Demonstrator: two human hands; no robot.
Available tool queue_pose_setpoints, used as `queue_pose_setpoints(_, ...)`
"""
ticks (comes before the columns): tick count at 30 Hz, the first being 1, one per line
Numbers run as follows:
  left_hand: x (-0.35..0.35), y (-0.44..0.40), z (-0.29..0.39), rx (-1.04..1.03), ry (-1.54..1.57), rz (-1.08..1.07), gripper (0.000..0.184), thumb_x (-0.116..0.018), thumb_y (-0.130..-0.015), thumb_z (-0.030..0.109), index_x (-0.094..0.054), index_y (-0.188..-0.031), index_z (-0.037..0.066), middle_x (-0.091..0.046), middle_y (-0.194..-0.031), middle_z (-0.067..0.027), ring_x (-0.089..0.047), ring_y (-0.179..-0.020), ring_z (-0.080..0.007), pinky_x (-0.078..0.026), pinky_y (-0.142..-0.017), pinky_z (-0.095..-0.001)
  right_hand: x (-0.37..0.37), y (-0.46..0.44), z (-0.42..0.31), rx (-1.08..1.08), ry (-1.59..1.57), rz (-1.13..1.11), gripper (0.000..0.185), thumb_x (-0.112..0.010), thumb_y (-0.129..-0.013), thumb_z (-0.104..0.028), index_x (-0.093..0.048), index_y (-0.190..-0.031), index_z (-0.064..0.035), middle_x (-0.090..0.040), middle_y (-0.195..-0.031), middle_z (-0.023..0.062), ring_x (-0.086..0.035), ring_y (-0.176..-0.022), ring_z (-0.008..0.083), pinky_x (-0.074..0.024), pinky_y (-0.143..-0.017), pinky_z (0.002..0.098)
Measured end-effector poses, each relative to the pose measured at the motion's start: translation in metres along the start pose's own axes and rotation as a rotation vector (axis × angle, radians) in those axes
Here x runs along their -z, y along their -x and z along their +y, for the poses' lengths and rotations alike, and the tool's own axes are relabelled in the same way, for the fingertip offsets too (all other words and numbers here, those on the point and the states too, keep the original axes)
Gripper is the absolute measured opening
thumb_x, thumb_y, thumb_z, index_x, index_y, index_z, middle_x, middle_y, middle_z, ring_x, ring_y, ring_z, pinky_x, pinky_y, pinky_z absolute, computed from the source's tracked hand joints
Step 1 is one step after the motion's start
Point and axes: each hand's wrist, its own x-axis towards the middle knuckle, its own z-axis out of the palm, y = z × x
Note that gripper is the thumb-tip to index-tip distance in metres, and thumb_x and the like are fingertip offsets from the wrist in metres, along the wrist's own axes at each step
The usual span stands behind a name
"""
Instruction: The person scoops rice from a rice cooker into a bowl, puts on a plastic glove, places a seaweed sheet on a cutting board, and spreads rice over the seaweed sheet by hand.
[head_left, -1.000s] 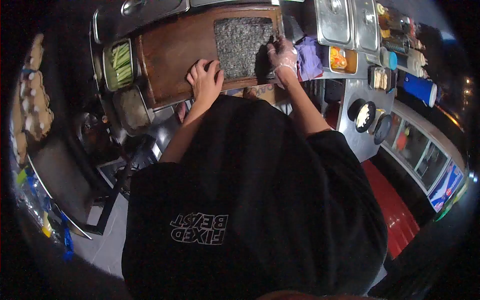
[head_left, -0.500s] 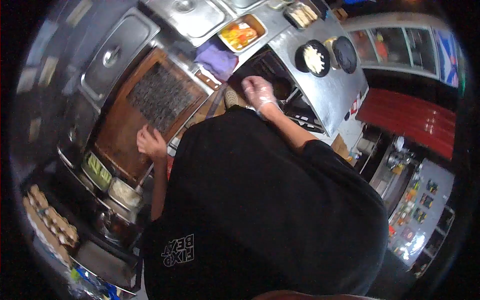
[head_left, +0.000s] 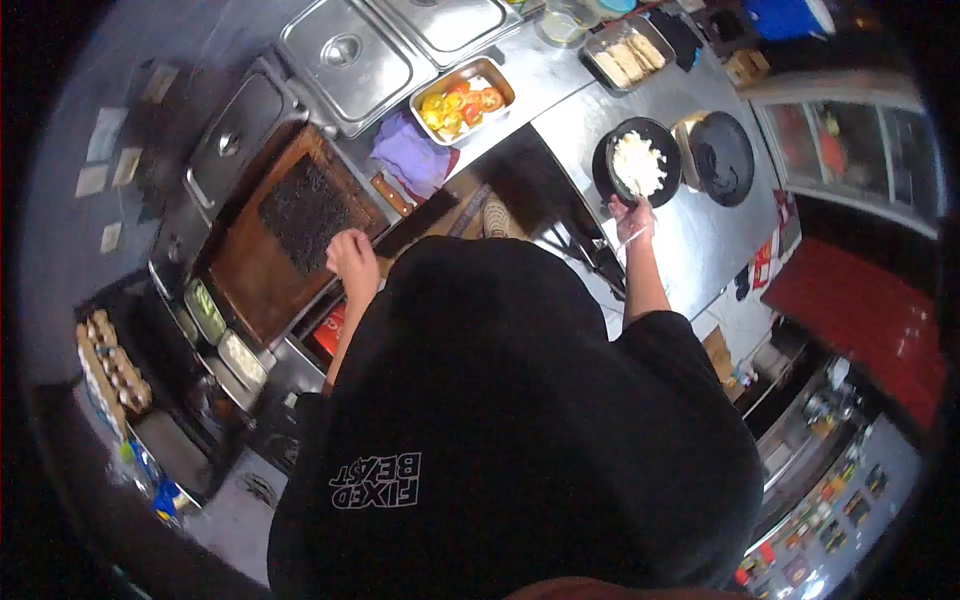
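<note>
My right hand [head_left: 632, 217], in a clear glove, has its fingers at the near rim of a black bowl [head_left: 603, 178] and seems to grip it. White chunks [head_left: 638, 165] fill the bowl, which is on the steel counter. My bare left hand [head_left: 354, 262] is loosely closed, with nothing visible in it. It hovers by the near edge of a brown griddle [head_left: 240, 275] that has a dark, charred-looking patch [head_left: 305, 212]. A wooden-handled tool [head_left: 391, 195] lies past the left hand, close to a purple cloth [head_left: 412, 152].
A steel pan [head_left: 505, 110] of sliced tomatoes sits near the cloth. Right of the bowl is a round black lid or plate [head_left: 722, 160]; behind it, a tray [head_left: 592, 55] of pale strips. Lidded steel pans [head_left: 345, 90] line the back. Egg cartons [head_left: 110, 360] stand far left.
My right hand has moved right, from over the dark gap between the counters to the bowl's rim. My left hand has shifted toward the griddle's near edge, its fingers more curled. The view has shifted.
</note>
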Motion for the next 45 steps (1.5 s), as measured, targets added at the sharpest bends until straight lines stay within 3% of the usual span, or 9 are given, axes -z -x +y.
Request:
queue_pose_setpoints(15,0.033,0.015,0.002,0.327,0.943,-0.301,0.032,-0.043,-0.1,0.026,-0.052,-0.121,0.004,-0.058,-0.114,-0.0171,-0.055,-0.103,-0.0236,-0.046,-0.084,-0.0349,-0.116,0.18,0.006,0.244,1.131,-0.683,0.026,-0.05,-0.089,-0.017,-0.058,-0.092,0.0077,-0.065,-0.07,0.0121,-0.06,-0.049,0.0193,-0.0468,-0.045,0.0308)
queue_pose_setpoints(17,0.055,0.005,-0.013,0.313,1.001,-0.204,0.039,-0.042,-0.1,0.029,-0.047,-0.128,0.002,-0.058,-0.12,-0.0188,-0.054,-0.112,-0.0276,-0.042,-0.093,-0.038,-0.175,0.209,0.049,0.171,1.133,-0.757,0.033,-0.052,-0.091,-0.024,-0.057,-0.088,0.0086,-0.064,-0.076,0.018,-0.064,-0.061,0.0259,-0.0486,-0.058,0.0371)
queue_pose_setpoints(20,0.076,0.004,-0.08,0.469,0.786,0.085,0.047,-0.04,-0.1,0.031,-0.039,-0.134,-0.001,-0.053,-0.128,-0.0234,-0.051,-0.12,-0.0335,-0.039,-0.099,-0.0405,-0.283,0.229,0.17,0.87,1.797,-1.28,0.039,-0.054,-0.091,-0.034,-0.058,-0.092,0.0045,-0.061,-0.083,0.0248,-0.06,-0.076,0.0405,-0.0462,-0.068,0.0469)
queue_pose_setpoints(22,0.104,0.0,-0.127,0.602,0.668,0.177,0.051,-0.039,-0.1,0.031,-0.036,-0.136,-0.004,-0.048,-0.133,-0.0269,-0.047,-0.124,-0.0371,-0.037,-0.101,-0.0409,-0.327,0.268,0.242,0.139,1.576,-1.274,0.043,-0.053,-0.091,-0.037,-0.059,-0.097,0.0058,-0.062,-0.087,0.0252,-0.062,-0.08,0.0396,-0.048,-0.074,0.0444)
queue_pose_setpoints(24,0.127,0.001,-0.184,0.712,0.635,0.26,0.052,-0.038,-0.099,0.029,-0.034,-0.136,-0.008,-0.047,-0.131,-0.0307,-0.045,-0.124,-0.0424,-0.035,-0.102,-0.0414,-0.366,0.301,0.298,0.658,1.829,-1.583,0.05,-0.049,-0.091,-0.04,-0.061,-0.093,0.0089,-0.062,-0.091,0.0289,-0.062,-0.085,0.0413,-0.0469,-0.077,0.0468)
queue_pose_setpoints(25,0.13,0.005,-0.208,0.762,0.539,0.305,0.052,-0.037,-0.099,0.03,-0.035,-0.136,-0.007,-0.047,-0.13,-0.0313,-0.044,-0.124,-0.0429,-0.036,-0.102,-0.0422,-0.388,0.341,0.309,0.386,1.991,-1.401,0.048,-0.053,-0.089,-0.04,-0.06,-0.097,0.0072,-0.062,-0.094,0.0298,-0.059,-0.094,0.0436,-0.0458,-0.082,0.0474)
queue_pose_setpoints(27,0.134,0.009,-0.251,0.834,0.513,0.302,0.052,-0.037,-0.099,0.03,-0.037,-0.135,-0.007,-0.049,-0.128,-0.0319,-0.045,-0.122,-0.0442,-0.037,-0.101,-0.0438,-0.394,0.359,0.35,0.915,1.896,-1.444,0.049,-0.06,-0.085,-0.038,-0.056,-0.115,0.0004,-0.062,-0.1,0.0239,-0.061,-0.094,0.0411,-0.049,-0.083,0.0467)
queue_pose_setpoints(36,0.135,0.014,-0.292,0.919,0.498,0.443,0.051,-0.037,-0.099,0.029,-0.04,-0.13,-0.01,-0.054,-0.119,-0.0345,-0.052,-0.111,-0.0476,-0.041,-0.095,-0.0459,-0.426,0.442,0.467,1.51,1.945,-1.815,0.08,-0.073,-0.075,-0.041,-0.036,-0.142,-0.0156,-0.043,-0.133,0.0216,-0.043,-0.123,0.0399,-0.0385,-0.099,0.0477)
queue_pose_setpoints(45,0.121,0.014,-0.294,0.97,0.571,0.555,0.051,-0.037,-0.099,0.03,-0.04,-0.13,-0.01,-0.052,-0.121,-0.0353,-0.05,-0.114,-0.048,-0.039,-0.097,-0.0465,-0.422,0.422,0.505,1.14,2.037,-1.689,0.064,-0.073,-0.074,-0.028,-0.047,-0.128,-0.0061,-0.055,-0.118,0.0254,-0.056,-0.107,0.0409,-0.0481,-0.089,0.043)
